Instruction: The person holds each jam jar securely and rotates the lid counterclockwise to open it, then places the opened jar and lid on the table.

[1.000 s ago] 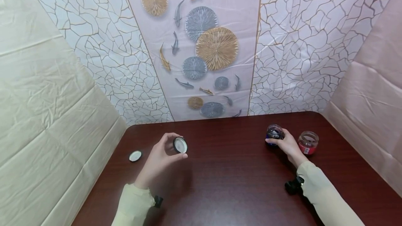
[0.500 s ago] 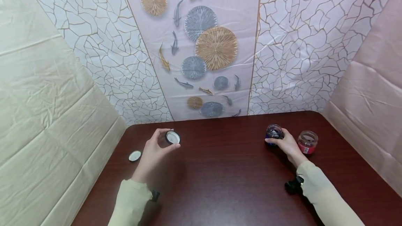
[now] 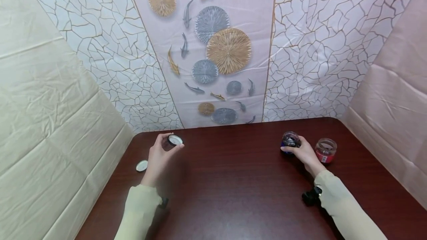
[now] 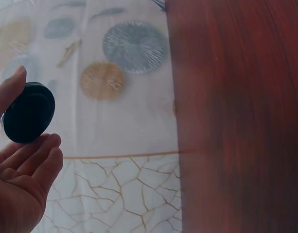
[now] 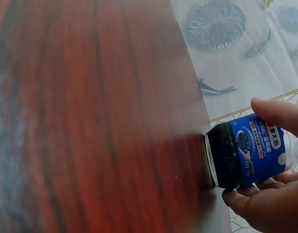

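Observation:
My left hand (image 3: 156, 160) pinches a round jar lid (image 3: 175, 140) above the table, its pale inside tilted upward in the head view. From the left wrist, the lid's dark outer face (image 4: 29, 112) shows between thumb and fingers. At the right, a glass jam jar (image 3: 289, 142) without a lid is gripped by my right hand (image 3: 307, 156). The right wrist view shows its blue label (image 5: 258, 150) and dark contents, with its base on the table. A second lid (image 3: 141, 165) lies pale side up on the table, left of my left hand.
An open glass jar with a red label (image 3: 325, 151) stands just right of my right hand. The dark red-brown table (image 3: 230, 180) meets a patterned cloth (image 3: 233, 99) at the back. Plain cloths hang along both sides.
My left hand has moved left and toward the back with the lid, whose pale inside has turned more upward. My right hand and its jar have stayed in place.

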